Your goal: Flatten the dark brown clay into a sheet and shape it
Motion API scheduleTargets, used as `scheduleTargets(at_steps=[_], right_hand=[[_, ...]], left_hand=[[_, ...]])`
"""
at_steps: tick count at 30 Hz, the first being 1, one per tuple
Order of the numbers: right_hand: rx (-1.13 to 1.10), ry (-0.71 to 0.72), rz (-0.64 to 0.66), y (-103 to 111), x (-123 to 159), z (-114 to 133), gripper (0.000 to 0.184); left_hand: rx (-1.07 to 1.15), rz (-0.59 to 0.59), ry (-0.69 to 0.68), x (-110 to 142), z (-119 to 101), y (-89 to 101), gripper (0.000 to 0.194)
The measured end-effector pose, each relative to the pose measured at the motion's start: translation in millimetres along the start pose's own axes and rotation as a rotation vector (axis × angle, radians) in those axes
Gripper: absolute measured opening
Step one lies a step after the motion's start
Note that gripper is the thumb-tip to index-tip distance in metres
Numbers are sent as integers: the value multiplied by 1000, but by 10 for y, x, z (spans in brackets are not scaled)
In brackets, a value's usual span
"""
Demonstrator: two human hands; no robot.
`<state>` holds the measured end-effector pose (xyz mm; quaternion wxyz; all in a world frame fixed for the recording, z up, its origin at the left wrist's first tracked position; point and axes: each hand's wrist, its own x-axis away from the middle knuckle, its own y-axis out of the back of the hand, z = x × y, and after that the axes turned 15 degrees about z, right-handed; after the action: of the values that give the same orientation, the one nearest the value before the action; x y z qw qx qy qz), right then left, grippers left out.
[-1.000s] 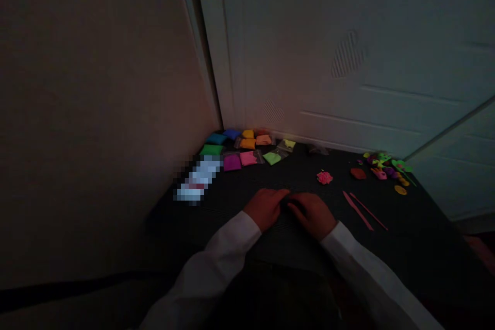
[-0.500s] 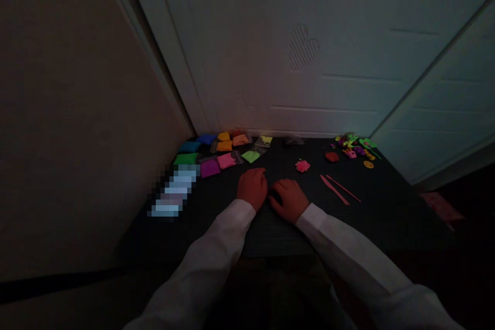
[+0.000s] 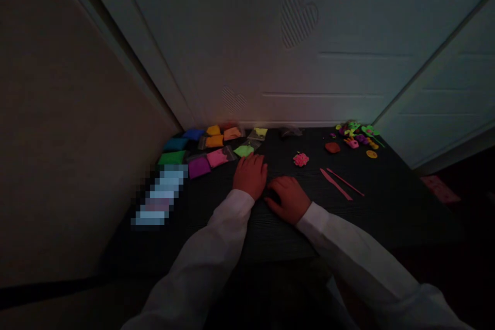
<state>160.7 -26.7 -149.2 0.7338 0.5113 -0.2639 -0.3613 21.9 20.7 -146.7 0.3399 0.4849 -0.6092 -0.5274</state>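
Observation:
The scene is dim. My left hand (image 3: 250, 175) lies flat on the dark table (image 3: 386, 206), fingers stretched toward a light green clay packet (image 3: 243, 150). My right hand (image 3: 288, 199) rests beside it with its fingers curled down onto something dark I cannot make out. A pink clay flower (image 3: 300, 159) sits just beyond the right hand. Two pink modelling tools (image 3: 340, 183) lie to the right. Both arms wear white sleeves.
Several coloured clay packets (image 3: 201, 147) lie in rows at the table's back left. Small finished clay figures (image 3: 358, 136) and a red clay lump (image 3: 332, 148) stand at the back right. A blurred-out item (image 3: 157, 198) lies at left. White panelled doors (image 3: 309, 51) rise behind.
My left hand has slid forward and left toward the green packet and flattened. My right hand stayed put, so the hands have come apart. The camera has tilted down.

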Motion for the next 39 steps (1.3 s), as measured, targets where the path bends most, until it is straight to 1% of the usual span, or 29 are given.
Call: scheduleTargets(at_steps=[5, 8, 14, 19, 21, 25, 28, 30, 31, 33, 36, 39], right_hand=[[-38, -9, 5, 1, 27, 16, 28], [-61, -8, 12, 9, 46, 19, 30], [-87, -23, 30, 30, 89, -47, 31], [-92, -12, 26, 25, 111, -107, 31], [-89, -4, 16, 17, 115, -121, 29], [-92, 18, 5, 10, 115, -148, 22], [-87, 31, 7, 17, 110, -162, 23], [-86, 31, 13, 21, 105, -164, 23], [-86, 29, 17, 21, 102, -162, 23], [-86, 25, 25, 17, 96, -160, 23], [-103, 21, 32, 15, 94, -174, 28], [-177, 52, 43, 44, 107, -225, 33]], left_hand=[[-39, 39, 8, 27, 10, -60, 44], [-54, 58, 35, 50, 13, -77, 46], [-43, 111, 81, 56, 31, -109, 50], [-32, 122, 114, 70, 5, -124, 52], [-19, 114, 119, 74, -8, -124, 53], [55, 55, 126, 41, 44, -74, 53], [154, -55, 183, 7, 134, 29, 50], [144, -151, 218, 6, 150, 103, 50], [119, -175, 216, 13, 131, 131, 49], [65, -154, 167, 34, 37, 152, 49], [24, -47, 69, 46, -166, 91, 49], [16, 26, 49, 21, -297, -11, 49]])
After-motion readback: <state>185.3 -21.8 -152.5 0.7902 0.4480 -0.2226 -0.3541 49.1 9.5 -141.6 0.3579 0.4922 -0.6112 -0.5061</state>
